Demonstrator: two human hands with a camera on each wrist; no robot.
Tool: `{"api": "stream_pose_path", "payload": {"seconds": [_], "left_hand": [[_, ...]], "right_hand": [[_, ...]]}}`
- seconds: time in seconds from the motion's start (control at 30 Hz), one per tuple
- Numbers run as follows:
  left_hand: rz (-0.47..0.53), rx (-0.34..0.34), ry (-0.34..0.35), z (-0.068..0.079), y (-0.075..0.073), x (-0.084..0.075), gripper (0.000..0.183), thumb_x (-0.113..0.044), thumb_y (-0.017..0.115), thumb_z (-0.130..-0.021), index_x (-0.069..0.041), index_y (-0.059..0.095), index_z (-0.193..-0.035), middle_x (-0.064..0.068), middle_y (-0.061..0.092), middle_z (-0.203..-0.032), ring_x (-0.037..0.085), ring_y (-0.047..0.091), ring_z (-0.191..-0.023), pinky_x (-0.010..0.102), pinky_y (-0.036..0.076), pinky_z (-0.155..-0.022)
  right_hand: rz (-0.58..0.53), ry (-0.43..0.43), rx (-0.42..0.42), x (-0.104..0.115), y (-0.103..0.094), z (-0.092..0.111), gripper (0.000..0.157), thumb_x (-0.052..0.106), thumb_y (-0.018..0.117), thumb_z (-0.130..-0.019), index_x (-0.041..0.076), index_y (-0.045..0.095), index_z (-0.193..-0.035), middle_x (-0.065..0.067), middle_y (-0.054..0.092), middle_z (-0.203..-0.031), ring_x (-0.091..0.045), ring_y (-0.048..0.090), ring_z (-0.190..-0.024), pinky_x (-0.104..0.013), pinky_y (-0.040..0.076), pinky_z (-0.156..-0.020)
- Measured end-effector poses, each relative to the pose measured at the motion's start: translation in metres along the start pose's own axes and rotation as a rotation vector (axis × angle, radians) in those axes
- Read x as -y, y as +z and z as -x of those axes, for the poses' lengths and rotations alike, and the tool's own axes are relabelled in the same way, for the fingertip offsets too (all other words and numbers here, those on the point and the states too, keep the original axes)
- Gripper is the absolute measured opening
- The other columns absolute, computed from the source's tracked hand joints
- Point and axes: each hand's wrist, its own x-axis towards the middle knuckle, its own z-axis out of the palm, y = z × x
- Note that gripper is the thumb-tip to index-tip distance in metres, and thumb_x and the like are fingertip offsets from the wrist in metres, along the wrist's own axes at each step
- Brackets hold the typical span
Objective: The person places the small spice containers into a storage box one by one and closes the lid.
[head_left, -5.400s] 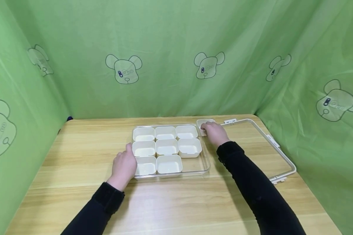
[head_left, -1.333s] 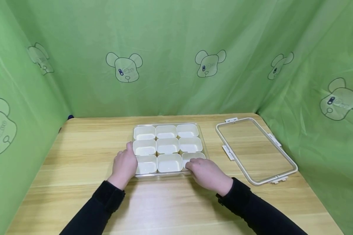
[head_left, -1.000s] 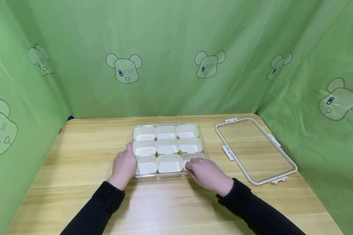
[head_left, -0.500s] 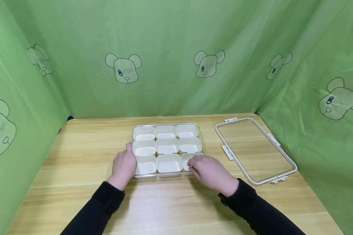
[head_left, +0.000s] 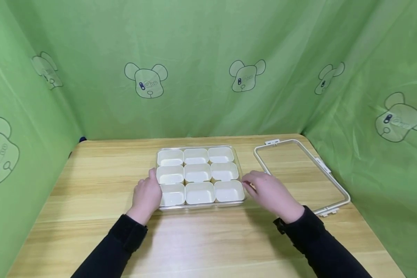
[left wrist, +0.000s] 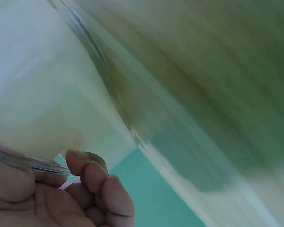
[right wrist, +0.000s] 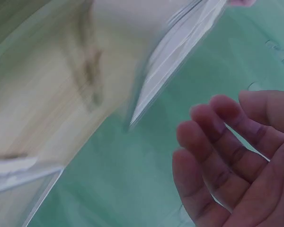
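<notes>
My left hand (head_left: pixel 146 197) pinches the tray (head_left: pixel 201 207); holding steady seems best. My right hand (head_left: pixel 269 193), fingers loosely bent, holds nothing.

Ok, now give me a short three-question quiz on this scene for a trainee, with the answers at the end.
1. How many white cups sit in the clear tray?
2. True or false: the left hand grips the tray's edge, while the right hand holds nothing.
3. Where is the white frame?
a) On top of the tray
b) On the table, to the tray's right
c) Held in the left hand

Key: 1. Nine. 2. True. 3. b.
</notes>
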Motion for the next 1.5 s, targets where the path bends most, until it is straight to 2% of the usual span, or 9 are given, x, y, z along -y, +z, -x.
{"api": "stream_pose_path", "payload": {"seconds": [0.37,0.63,0.87,0.97,1.07,1.3,1.5], "left_hand": [[-0.018,0.022,-0.004,0.000,-0.001,-0.002,0.048,-0.003,0.034,-0.088,0.006,0.021,-0.133,0.015,0.055,-0.072,0.029,0.047,-0.067,0.043,0.044,-0.062],[-0.019,0.024,-0.007,0.002,-0.003,-0.003,0.049,-0.002,0.035,-0.087,0.006,0.021,-0.133,0.014,0.054,-0.070,0.029,0.046,-0.066,0.042,0.043,-0.061],[-0.010,0.023,-0.007,0.001,-0.002,-0.004,0.050,-0.002,0.035,-0.087,0.006,0.021,-0.134,0.014,0.054,-0.071,0.028,0.046,-0.065,0.042,0.043,-0.060],[-0.009,0.019,-0.008,0.002,-0.002,-0.004,0.049,-0.002,0.034,-0.087,0.006,0.021,-0.133,0.014,0.054,-0.070,0.029,0.046,-0.065,0.042,0.044,-0.060],[-0.013,0.018,-0.007,0.002,-0.002,-0.004,0.048,-0.003,0.034,-0.088,0.006,0.021,-0.133,0.014,0.054,-0.070,0.029,0.046,-0.065,0.042,0.043,-0.060],[-0.010,0.008,-0.005,0.002,-0.002,-0.003,0.048,-0.003,0.034,-0.088,0.006,0.022,-0.133,0.013,0.054,-0.070,0.029,0.046,-0.065,0.042,0.043,-0.060],[-0.010,0.002,-0.003,0.002,-0.002,-0.002,0.047,-0.004,0.033,-0.088,0.006,0.022,-0.133,0.013,0.054,-0.070,0.029,0.046,-0.064,0.042,0.043,-0.059]], "right_hand": [[0.052,0.187,0.068,-0.069,0.005,0.020,0.025,0.017,0.058,-0.088,0.001,0.059,-0.108,-0.013,0.060,-0.098,-0.029,0.057,-0.089,-0.047,0.048,-0.079],[0.041,0.312,0.144,-0.098,0.010,0.041,0.037,0.024,0.054,-0.091,0.000,0.052,-0.119,-0.020,0.055,-0.112,-0.038,0.052,-0.102,-0.054,0.042,-0.088],[-0.008,0.428,0.252,-0.107,0.014,0.052,0.059,0.033,0.055,-0.091,-0.002,0.035,-0.134,-0.033,0.035,-0.133,-0.050,0.034,-0.118,-0.065,0.029,-0.096],[-0.011,0.480,0.302,-0.108,0.018,0.058,0.070,0.042,0.055,-0.090,-0.003,0.028,-0.137,-0.039,0.026,-0.135,-0.058,0.026,-0.118,-0.070,0.026,-0.093],[-0.011,0.507,0.331,-0.108,0.022,0.062,0.076,0.045,0.056,-0.088,-0.005,0.026,-0.137,-0.044,0.025,-0.131,-0.063,0.027,-0.112,-0.072,0.029,-0.088],[0.015,0.518,0.304,-0.105,0.030,0.061,0.066,0.033,0.060,-0.086,-0.006,0.032,-0.131,-0.042,0.037,-0.116,-0.059,0.040,-0.098,-0.067,0.042,-0.074],[0.027,0.519,0.290,-0.101,0.033,0.059,0.059,0.027,0.059,-0.086,-0.005,0.034,-0.130,-0.037,0.042,-0.109,-0.054,0.045,-0.091,-0.062,0.046,-0.067]]}}
